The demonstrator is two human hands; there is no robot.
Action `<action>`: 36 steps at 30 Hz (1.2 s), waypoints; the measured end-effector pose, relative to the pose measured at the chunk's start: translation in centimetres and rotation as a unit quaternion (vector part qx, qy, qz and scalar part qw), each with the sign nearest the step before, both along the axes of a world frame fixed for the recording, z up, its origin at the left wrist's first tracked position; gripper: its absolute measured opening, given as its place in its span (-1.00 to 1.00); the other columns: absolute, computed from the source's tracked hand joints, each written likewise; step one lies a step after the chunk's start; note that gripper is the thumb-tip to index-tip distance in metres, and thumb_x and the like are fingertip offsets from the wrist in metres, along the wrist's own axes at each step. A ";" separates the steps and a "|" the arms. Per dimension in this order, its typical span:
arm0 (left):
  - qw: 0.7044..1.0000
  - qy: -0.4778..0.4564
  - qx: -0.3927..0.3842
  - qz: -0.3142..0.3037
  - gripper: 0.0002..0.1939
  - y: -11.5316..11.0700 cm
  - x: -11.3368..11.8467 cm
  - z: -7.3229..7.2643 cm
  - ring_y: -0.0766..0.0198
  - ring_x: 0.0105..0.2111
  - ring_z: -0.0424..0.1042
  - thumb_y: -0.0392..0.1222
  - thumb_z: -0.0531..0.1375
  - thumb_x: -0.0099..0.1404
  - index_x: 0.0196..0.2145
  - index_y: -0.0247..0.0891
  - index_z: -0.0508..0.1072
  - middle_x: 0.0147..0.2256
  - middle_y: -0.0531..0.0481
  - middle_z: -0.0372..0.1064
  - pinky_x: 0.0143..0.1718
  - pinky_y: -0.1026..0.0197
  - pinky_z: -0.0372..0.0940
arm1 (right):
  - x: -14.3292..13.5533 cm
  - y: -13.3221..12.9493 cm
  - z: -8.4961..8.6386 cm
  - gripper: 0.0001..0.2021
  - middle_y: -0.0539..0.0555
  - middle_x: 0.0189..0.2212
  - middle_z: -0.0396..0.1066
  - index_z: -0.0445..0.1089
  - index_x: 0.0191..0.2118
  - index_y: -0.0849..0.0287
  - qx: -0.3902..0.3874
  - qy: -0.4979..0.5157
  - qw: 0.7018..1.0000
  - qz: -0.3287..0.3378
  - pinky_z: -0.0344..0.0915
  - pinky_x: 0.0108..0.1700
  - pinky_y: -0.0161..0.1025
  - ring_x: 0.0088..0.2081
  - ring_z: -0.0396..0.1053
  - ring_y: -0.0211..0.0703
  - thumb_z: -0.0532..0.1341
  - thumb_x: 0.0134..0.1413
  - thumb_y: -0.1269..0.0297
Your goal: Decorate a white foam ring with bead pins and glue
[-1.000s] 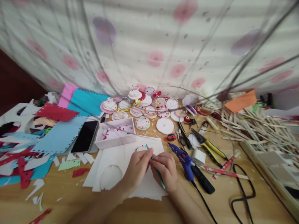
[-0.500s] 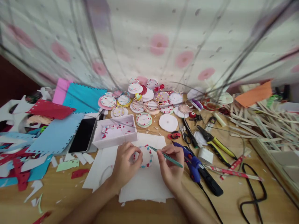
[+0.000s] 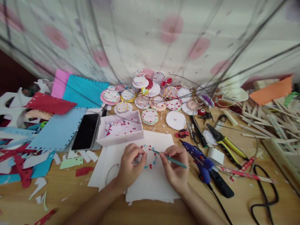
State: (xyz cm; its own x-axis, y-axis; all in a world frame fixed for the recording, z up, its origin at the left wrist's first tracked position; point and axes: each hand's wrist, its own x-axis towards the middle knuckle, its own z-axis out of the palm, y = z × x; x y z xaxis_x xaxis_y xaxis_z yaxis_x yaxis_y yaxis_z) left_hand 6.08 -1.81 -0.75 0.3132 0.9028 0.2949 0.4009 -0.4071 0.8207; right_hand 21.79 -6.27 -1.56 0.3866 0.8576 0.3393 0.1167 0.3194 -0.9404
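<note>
A ring strung with red and blue beads [image 3: 154,157] is held over white paper [image 3: 154,186]. My left hand [image 3: 131,164] pinches its left side between thumb and fingertips. Teal tweezers [image 3: 174,161] are gripped in my right hand [image 3: 176,168], with their tip touching or very near the ring's upper right part. Whether a bead sits in the tip is too small to tell. Beyond my left hand stands a white box [image 3: 122,137] with loose red beads and beaded pieces inside. A thin plain loop [image 3: 109,172] lies left of my left wrist.
Several beaded paper discs [image 3: 150,116] crowd the back. A blue glue gun [image 3: 199,161], yellow-handled pliers [image 3: 231,150] and a white plug [image 3: 215,155] lie right. Wooden sticks [image 3: 278,118] pile at far right. A phone [image 3: 85,132], coloured sheets [image 3: 57,131] and paper scraps occupy the left.
The camera view has shifted, so most things on the table appear further right. The tweezers' tip has moved slightly down and inward at the ring's upper right. Both hands keep their grips.
</note>
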 end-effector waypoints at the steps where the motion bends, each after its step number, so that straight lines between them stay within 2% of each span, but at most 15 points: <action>1: 1.000 -0.003 -0.001 0.001 -0.88 0.0 0.0 0.0 0.27 -0.43 0.24 -0.32 0.14 0.25 -0.45 -0.25 0.38 -0.47 0.02 0.22 -0.37 0.21 0.20 | 0.0 0.0 0.0 -0.79 -0.06 -0.46 0.19 0.12 -0.32 0.08 -0.002 -0.003 1.000 0.000 0.31 -0.38 -0.29 -0.43 0.30 -0.27 0.22 0.10 0.42; 16: 0.999 -0.014 0.023 -0.026 -0.87 0.0 0.0 0.2 0.27 -0.40 0.25 -0.39 0.14 0.25 -0.45 -0.25 0.36 -0.46 0.02 0.22 -0.38 0.24 0.18 | 0.1 0.1 -0.6 -0.79 -0.05 -0.45 0.21 0.13 -0.31 0.08 0.005 -0.016 1.000 0.006 0.29 -0.39 -0.28 -0.42 0.30 -0.25 0.23 0.09 0.42; 21: 0.999 0.002 0.035 -0.026 -0.85 0.1 0.0 0.3 0.24 -0.38 0.23 -0.39 0.13 0.24 -0.47 -0.25 0.34 -0.47 0.02 0.23 -0.33 0.20 0.17 | 0.0 0.1 0.0 -0.78 -0.06 -0.46 0.22 0.12 -0.32 0.08 0.004 0.013 1.000 0.014 0.28 -0.37 -0.29 -0.42 0.30 -0.26 0.22 0.09 0.45; 28: 0.999 0.008 0.027 -0.041 -0.83 0.5 -0.4 0.7 0.21 -0.33 0.25 -0.35 0.07 0.28 -0.48 -0.23 0.27 -0.45 0.01 0.23 -0.25 0.16 0.17 | 0.2 0.4 0.9 -0.77 -0.08 -0.49 0.25 0.12 -0.35 0.08 -0.005 0.062 0.998 -0.007 0.25 -0.35 -0.31 -0.43 0.27 -0.27 0.25 0.08 0.38; 32: 0.996 0.004 0.030 -0.086 -0.82 0.9 -1.1 1.3 0.17 -0.26 0.24 -0.32 -0.02 0.32 -0.46 -0.23 0.21 -0.39 -0.02 0.23 -0.15 0.08 0.13 | 0.2 0.4 0.6 -0.80 -0.07 -0.44 0.24 0.15 -0.32 0.08 -0.046 0.146 0.988 0.037 0.19 -0.31 -0.30 -0.39 0.23 -0.28 0.25 0.11 0.31; 36: 0.990 -0.023 0.011 -0.142 -0.82 1.2 -1.8 1.8 0.15 -0.19 0.23 -0.32 -0.06 0.36 -0.43 -0.23 0.18 -0.30 -0.07 0.25 -0.10 0.06 0.13 | 0.1 0.5 0.1 -0.85 -0.06 -0.44 0.19 0.18 -0.33 0.10 -0.099 0.247 0.957 0.119 0.12 -0.32 -0.30 -0.41 0.15 -0.30 0.19 0.18 0.23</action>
